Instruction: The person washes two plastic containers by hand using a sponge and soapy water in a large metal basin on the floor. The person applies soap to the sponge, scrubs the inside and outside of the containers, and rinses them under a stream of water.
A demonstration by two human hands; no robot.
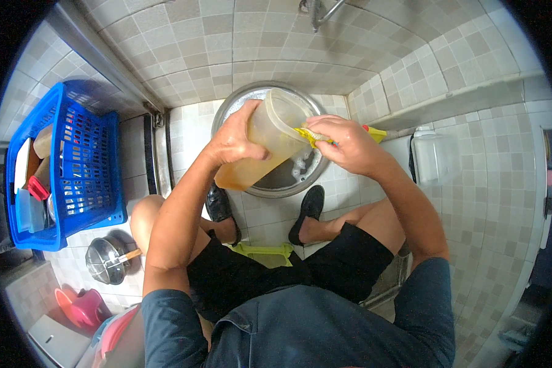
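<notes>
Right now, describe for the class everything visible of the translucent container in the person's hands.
The container is a tall, rounded vessel of what looks like translucent plastic, with a wide, open mouth and a pale rim. Its body looks yellowish-amber; whether from liquid or tint is unclear. It is tilted above a round metal basin, mouth toward the picture's upper right, base toward the lower left. The left hand grips its side; the right hand holds a yellow scrubbing tool at its rim.
</notes>
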